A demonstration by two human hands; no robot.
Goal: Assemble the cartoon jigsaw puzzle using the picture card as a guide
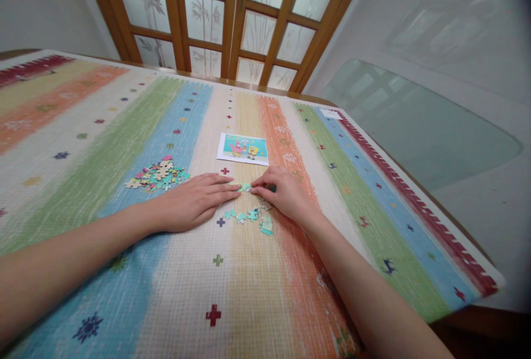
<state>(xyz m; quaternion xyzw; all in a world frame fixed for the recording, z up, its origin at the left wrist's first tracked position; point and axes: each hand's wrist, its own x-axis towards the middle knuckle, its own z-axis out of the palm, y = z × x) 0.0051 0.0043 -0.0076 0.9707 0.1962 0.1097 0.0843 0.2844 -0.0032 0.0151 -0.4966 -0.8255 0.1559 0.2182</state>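
My left hand (194,202) lies flat on the tablecloth, fingers stretched to the right, their tips touching the left end of a short strip of puzzle pieces (245,187). At the strip's right end, my right hand (282,192) pinches a jigsaw puzzle piece (251,188) between thumb and fingers; the fingertips partly cover it. Just nearer to me lie several loose turquoise puzzle pieces (253,214), some in a row and some bunched at the right. A heap of mixed puzzle pieces (160,175) rests beyond my left wrist.
A printed picture card (244,149) with cartoon figures lies beyond my hands. The striped tablecloth (215,292) covers the table, and a small white paper (331,114) sits near its far right edge. Behind stand wood-framed glass doors (232,21); a glass panel (418,115) is at the right.
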